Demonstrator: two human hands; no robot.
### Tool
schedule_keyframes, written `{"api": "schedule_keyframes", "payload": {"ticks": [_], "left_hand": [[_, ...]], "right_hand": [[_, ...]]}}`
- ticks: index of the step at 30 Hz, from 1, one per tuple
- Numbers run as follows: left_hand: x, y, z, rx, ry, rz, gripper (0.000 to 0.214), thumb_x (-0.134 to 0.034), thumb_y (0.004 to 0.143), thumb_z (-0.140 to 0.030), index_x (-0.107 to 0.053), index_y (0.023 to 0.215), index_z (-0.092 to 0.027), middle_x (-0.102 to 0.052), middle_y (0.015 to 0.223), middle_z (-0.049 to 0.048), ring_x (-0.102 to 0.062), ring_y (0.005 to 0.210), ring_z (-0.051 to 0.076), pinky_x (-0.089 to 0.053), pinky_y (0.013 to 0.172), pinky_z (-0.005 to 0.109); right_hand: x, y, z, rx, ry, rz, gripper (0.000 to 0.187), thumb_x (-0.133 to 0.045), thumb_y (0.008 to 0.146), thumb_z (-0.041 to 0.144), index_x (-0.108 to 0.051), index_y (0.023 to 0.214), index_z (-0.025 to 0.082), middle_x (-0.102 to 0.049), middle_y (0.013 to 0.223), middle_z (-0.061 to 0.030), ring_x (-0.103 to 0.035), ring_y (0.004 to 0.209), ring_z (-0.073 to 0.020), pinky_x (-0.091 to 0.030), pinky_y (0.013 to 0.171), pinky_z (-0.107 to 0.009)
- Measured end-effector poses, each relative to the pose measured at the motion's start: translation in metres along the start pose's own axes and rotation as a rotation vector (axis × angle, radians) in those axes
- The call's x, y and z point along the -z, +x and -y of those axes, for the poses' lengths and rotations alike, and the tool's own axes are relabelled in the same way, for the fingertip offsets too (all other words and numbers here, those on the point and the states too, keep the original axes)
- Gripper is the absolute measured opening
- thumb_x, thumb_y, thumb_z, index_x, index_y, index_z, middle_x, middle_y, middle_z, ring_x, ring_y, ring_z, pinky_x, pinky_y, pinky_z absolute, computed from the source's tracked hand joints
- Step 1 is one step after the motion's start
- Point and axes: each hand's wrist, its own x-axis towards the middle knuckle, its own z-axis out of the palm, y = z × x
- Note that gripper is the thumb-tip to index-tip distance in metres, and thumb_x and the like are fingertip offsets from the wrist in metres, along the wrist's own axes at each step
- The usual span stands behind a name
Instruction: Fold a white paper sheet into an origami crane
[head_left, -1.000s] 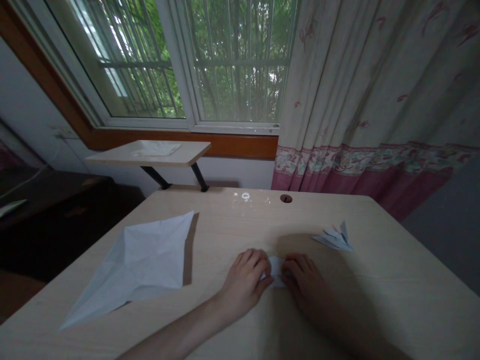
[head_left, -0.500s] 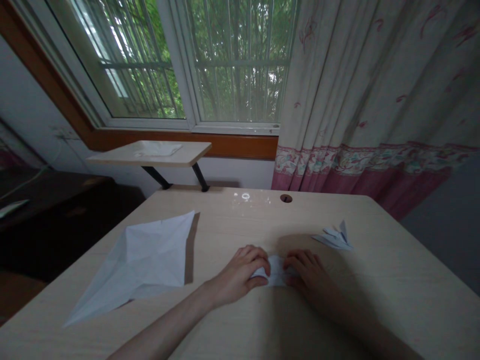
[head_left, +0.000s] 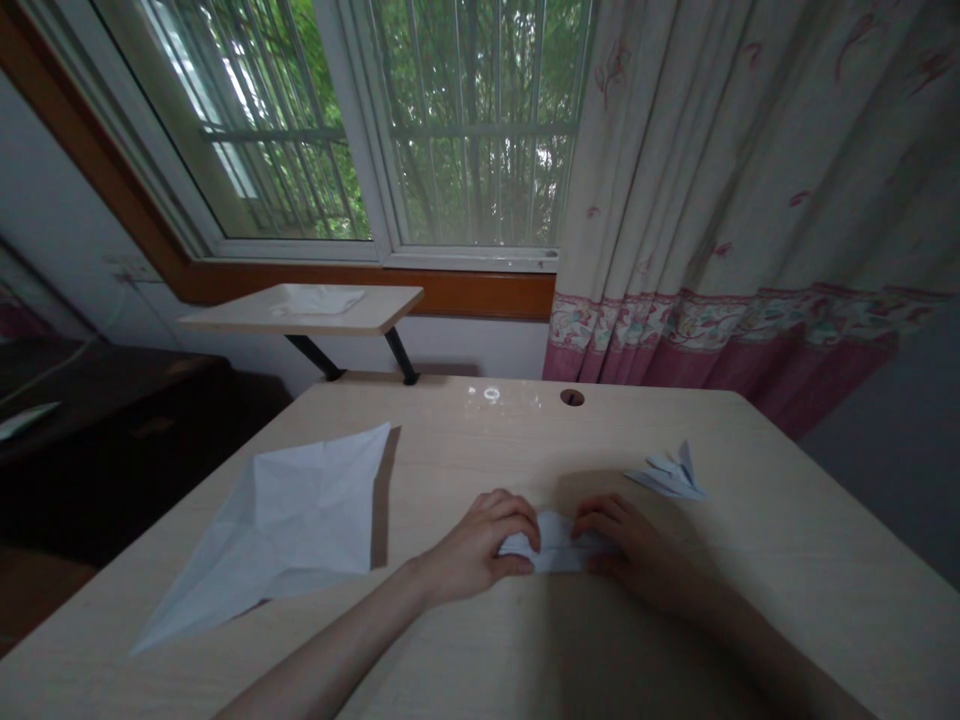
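Observation:
A small piece of folded white paper [head_left: 555, 545] lies on the desk between my two hands. My left hand [head_left: 495, 540] grips its left end, the fingers curled over the top and the thumb at the near edge. At the other end, my right hand [head_left: 619, 545] is closed on the paper in the same way, with fingers along the far edge and thumb on the near one. Both hands partly hide the paper, so its full shape cannot be made out.
A large creased sheet of white paper [head_left: 307, 510] rests on the left of the desk [head_left: 465, 650]. To the right lies a small folded paper figure [head_left: 671, 475]. A raised shelf [head_left: 375, 312] with white paper [head_left: 319, 299] stands at the back left, near a cable hole [head_left: 572, 398].
My right hand has shifted slightly to the right along the folded paper, uncovering a bit more of it. My left hand has barely moved.

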Motion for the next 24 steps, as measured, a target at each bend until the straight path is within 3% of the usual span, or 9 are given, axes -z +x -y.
{"api": "schedule_keyframes", "payload": {"ticks": [6,10,15,19,24], "left_hand": [[-0.002,-0.004,-0.007,-0.030,0.039,-0.032,0.016,-0.070,0.093,-0.024,-0.063,0.107,-0.023,-0.066,0.112,0.0026,-0.058,0.112,0.021,-0.040,0.102,0.036],[-0.007,-0.005,-0.010,-0.207,0.196,-0.067,0.011,-0.059,0.099,-0.021,-0.063,0.110,-0.021,-0.068,0.113,0.0051,-0.057,0.114,0.022,-0.042,0.104,0.039],[-0.013,-0.002,-0.011,-0.407,0.390,-0.099,0.015,-0.051,0.103,-0.018,-0.066,0.105,-0.018,-0.071,0.106,0.0058,-0.062,0.102,0.020,-0.046,0.098,0.037],[-0.013,-0.002,-0.014,-0.438,0.464,-0.116,0.018,-0.048,0.105,-0.018,-0.065,0.108,-0.014,-0.073,0.105,0.0056,-0.064,0.098,0.020,-0.050,0.091,0.033],[-0.016,-0.003,-0.012,-0.462,0.519,-0.141,0.018,-0.050,0.104,-0.017,-0.067,0.106,-0.013,-0.073,0.109,0.0058,-0.065,0.098,0.019,-0.052,0.090,0.033]], "right_hand": [[-0.001,-0.001,0.003,-0.005,0.046,-0.043,0.033,-0.059,0.081,0.005,-0.067,0.104,0.028,-0.067,0.115,-0.0030,-0.060,0.111,-0.0226,-0.050,0.097,-0.041],[-0.003,-0.001,0.000,-0.011,0.077,-0.025,0.031,-0.061,0.081,0.005,-0.067,0.103,0.026,-0.066,0.114,-0.0046,-0.059,0.111,-0.0231,-0.048,0.099,-0.042],[-0.002,-0.001,0.000,0.004,0.082,-0.031,0.027,-0.061,0.084,0.009,-0.067,0.106,0.025,-0.066,0.114,-0.0059,-0.058,0.112,-0.0236,-0.048,0.100,-0.041],[-0.004,-0.001,0.002,0.040,0.073,-0.040,0.025,-0.051,0.091,0.009,-0.067,0.105,0.025,-0.067,0.113,-0.0058,-0.059,0.109,-0.0222,-0.049,0.097,-0.040],[-0.014,-0.004,-0.001,0.057,-0.022,-0.066,0.036,-0.044,0.090,0.002,-0.067,0.108,0.023,-0.069,0.111,-0.0062,-0.061,0.106,-0.0219,-0.050,0.095,-0.040]]}}
